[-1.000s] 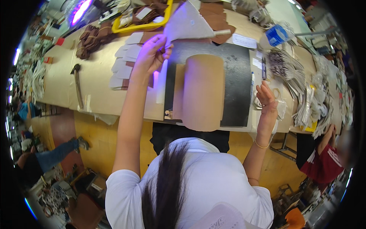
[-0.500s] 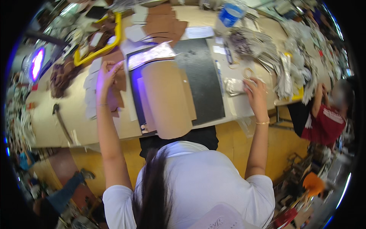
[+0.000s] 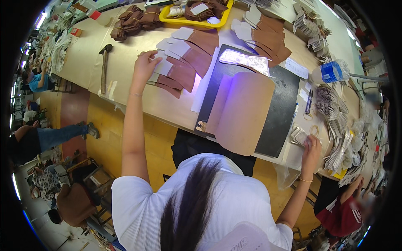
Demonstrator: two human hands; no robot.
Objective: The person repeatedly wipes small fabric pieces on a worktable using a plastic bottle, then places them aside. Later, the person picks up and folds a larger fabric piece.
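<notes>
My left hand [image 3: 146,66] is at the white ends of a fanned row of brown-and-white leather pieces [image 3: 190,52]. Its thumb and fingers are apart, and nothing shows between them. On the right, my right hand [image 3: 311,150] has its fingers curled at the edge of a small stack of pale pieces [image 3: 298,136]. Between the hands a curved tan board [image 3: 247,113] lies on a black mat [image 3: 278,119]. A shiny, light-coloured strip [image 3: 245,60] sits at the board's far end, lit partly violet.
A hammer [image 3: 104,69] lies at left. Behind are brown bundles [image 3: 136,23], a yellow tray [image 3: 192,24] and more fanned leather pieces [image 3: 266,35]. At right are a blue-labelled bottle [image 3: 331,72], a marker [image 3: 309,102] and grey bundles [image 3: 333,108]. Other people are at both sides.
The view has swung, so the table appears shifted and tilted. My left hand has moved from over the leather pieces to their white ends. My right hand stays at the small stack, fingers more curled.
</notes>
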